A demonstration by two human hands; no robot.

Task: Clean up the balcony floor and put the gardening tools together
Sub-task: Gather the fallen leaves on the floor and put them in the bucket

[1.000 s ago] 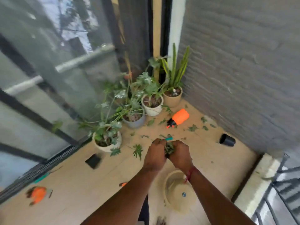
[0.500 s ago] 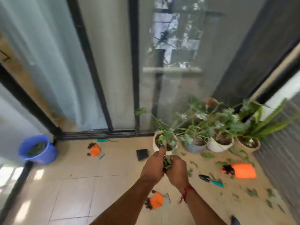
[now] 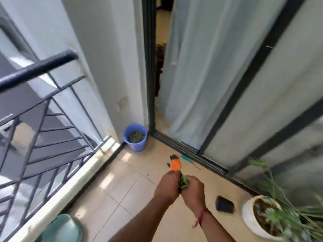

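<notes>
Your two hands hold a clump of cut leaves above a tiled balcony floor.

Your left hand (image 3: pixel 167 186) and right hand (image 3: pixel 193 192) are pressed close together, fingers curled round a clump of green leaves (image 3: pixel 183 182) held between them over the middle of the floor (image 3: pixel 125 193). In the far corner, where the wall meets the sliding-door track, a blue bucket (image 3: pixel 136 146) stands partly filled with more cut leaves (image 3: pixel 136 137). An orange glove (image 3: pixel 175 164) with black fingertips lies on the tiles between the bucket and your hands. Just beside it, along the door-track edge, lies a thin tool with a teal handle (image 3: pixel 185 157). At the right edge, a white pot (image 3: pixel 249 219) holds soil and a blurred green plant. A small black container (image 3: pixel 224 205) sits near it; what is inside cannot be told. A dark railing (image 3: pixel 35 70) lines the left edge.
</notes>
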